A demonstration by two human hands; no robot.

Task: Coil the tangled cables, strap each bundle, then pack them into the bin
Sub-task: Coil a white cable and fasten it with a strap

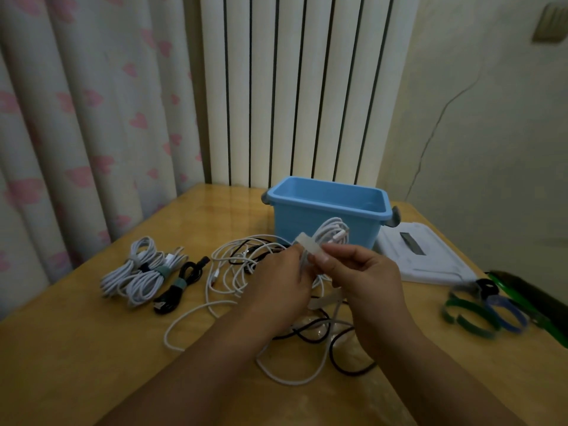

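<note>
I hold a coiled white cable bundle (333, 233) in front of the blue bin (325, 207). My left hand (276, 290) grips the coil from the left. My right hand (365, 281) pinches a white strap (307, 245) wrapped round the coil; its loose tail (325, 298) hangs below. Under my hands lies a tangle of white and black cables (246, 272) on the wooden table (76, 348). At the left lie strapped bundles: two white ones (138, 272) and a black one (181, 284).
The bin's white lid (424, 256) lies flat to the right of the bin. Green, blue and black straps (482, 305) lie near the table's right edge, beside a dark object with a green edge (528, 299). A curtain and a radiator stand behind the table.
</note>
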